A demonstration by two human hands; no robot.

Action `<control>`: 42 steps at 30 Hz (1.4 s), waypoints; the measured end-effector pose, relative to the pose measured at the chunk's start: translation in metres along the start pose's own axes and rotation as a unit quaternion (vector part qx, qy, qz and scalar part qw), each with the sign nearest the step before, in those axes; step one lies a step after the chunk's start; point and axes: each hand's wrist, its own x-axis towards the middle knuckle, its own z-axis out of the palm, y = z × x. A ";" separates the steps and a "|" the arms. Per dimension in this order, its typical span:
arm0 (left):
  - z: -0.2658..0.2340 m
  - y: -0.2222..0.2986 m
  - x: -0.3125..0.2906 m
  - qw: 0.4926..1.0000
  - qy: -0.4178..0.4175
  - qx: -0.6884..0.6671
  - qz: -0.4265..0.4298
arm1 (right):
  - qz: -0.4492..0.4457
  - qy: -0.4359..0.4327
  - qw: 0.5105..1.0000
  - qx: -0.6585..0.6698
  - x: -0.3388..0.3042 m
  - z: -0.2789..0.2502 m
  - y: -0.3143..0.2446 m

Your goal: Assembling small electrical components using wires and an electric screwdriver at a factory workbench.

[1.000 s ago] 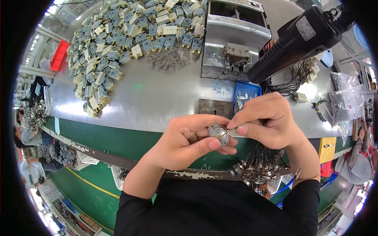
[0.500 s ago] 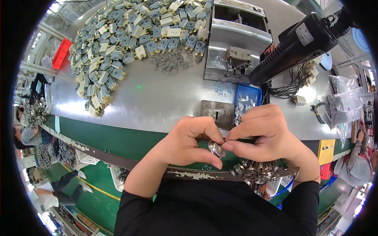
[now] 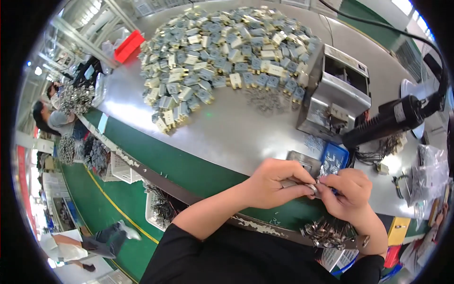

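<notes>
Above the bench's front edge, my left hand (image 3: 276, 184) is closed, pinching a small round metal part (image 3: 312, 189) between thumb and fingers. My right hand (image 3: 349, 193) meets it there, thumb and forefinger pressed together at the part's edge. What lies between the right fingertips is too small and covered to make out. Just beyond the hands are a flat metal fixture (image 3: 305, 162), partly hidden, and a blue tray (image 3: 335, 155) of small metal pieces. Beneath the right hand lies a bunch of round metal parts with wires (image 3: 328, 234).
Grey and cream blocks (image 3: 217, 61) form a large pile at the back, with loose springs (image 3: 267, 100) before it. A metal machine (image 3: 338, 90) and a black cylindrical device (image 3: 385, 120) stand to the right, near clear bags (image 3: 429, 175). A red bin (image 3: 128, 46) sits far left.
The view has turned, so the bench appears tilted and the hands sit farther right. Both hands stay together at the round metal part, which now shows more edge-on.
</notes>
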 end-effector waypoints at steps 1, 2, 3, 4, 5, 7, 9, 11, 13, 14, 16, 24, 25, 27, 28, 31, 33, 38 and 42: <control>0.002 0.004 -0.001 0.999 0.003 -0.027 -0.040 | 0.011 -0.004 1.000 -0.004 0.000 -0.001 -0.001; 0.002 0.008 -0.001 0.995 0.006 -0.056 -0.079 | 0.003 -0.002 1.000 -0.002 0.000 0.001 0.000; 0.001 0.008 0.001 0.999 0.005 0.013 -0.041 | 0.008 -0.011 1.000 0.008 -0.001 0.002 0.001; -0.002 0.011 0.002 0.999 0.006 0.016 -0.036 | 0.015 -0.020 1.000 0.018 -0.001 0.002 0.002; -0.004 0.015 0.002 0.994 0.002 0.107 -0.003 | 0.010 -0.018 1.000 0.016 0.000 -0.001 -0.001; -0.007 0.018 0.004 0.980 -0.001 0.197 0.034 | 0.104 -0.105 0.987 0.062 0.007 -0.008 -0.010; -0.006 0.013 0.008 0.944 0.083 0.306 0.093 | 0.123 -0.116 0.982 0.084 0.007 -0.008 -0.008; -0.007 0.008 0.014 0.925 0.104 0.348 0.112 | 0.146 -0.128 0.976 0.103 0.005 -0.004 -0.007; -0.005 0.003 0.021 0.905 0.125 0.384 0.131 | 0.177 -0.091 0.970 0.138 0.004 0.002 -0.007; -0.005 0.002 0.022 0.904 0.136 0.375 0.155 | 0.181 -0.092 0.970 0.131 0.003 0.002 -0.006; -0.005 0.001 0.020 0.904 0.148 0.360 0.177 | 0.169 -0.083 0.971 0.144 0.002 0.002 -0.003; 0.000 0.000 0.012 0.915 -0.034 -0.342 -0.211 | 0.204 -0.029 0.964 0.166 -0.003 -0.003 -0.003; 0.004 -0.001 0.010 0.810 -0.009 -0.517 -0.275 | 0.186 -0.049 0.965 0.180 -0.002 -0.005 -0.002; 0.003 -0.007 0.005 0.781 -0.046 -0.558 -0.277 | 0.170 -0.068 0.964 0.194 -0.002 -0.009 0.001; 0.002 -0.008 0.004 0.748 -0.083 -0.597 -0.277 | 0.165 -0.091 0.961 0.203 -0.003 -0.012 0.001; -0.007 0.003 0.010 0.863 -0.076 -0.397 -0.303 | 0.162 -0.126 0.957 0.207 0.000 -0.016 0.001; -0.008 0.014 0.015 0.906 -0.060 -0.295 -0.298 | 0.161 -0.136 0.956 0.203 0.002 -0.017 -0.001; 0.004 0.023 0.016 0.985 0.012 0.024 -0.168 | 0.177 -0.111 0.953 0.218 0.000 -0.010 0.001; 0.005 0.016 0.015 0.991 0.019 0.018 -0.129 | 0.154 -0.091 0.964 0.195 -0.008 -0.006 0.006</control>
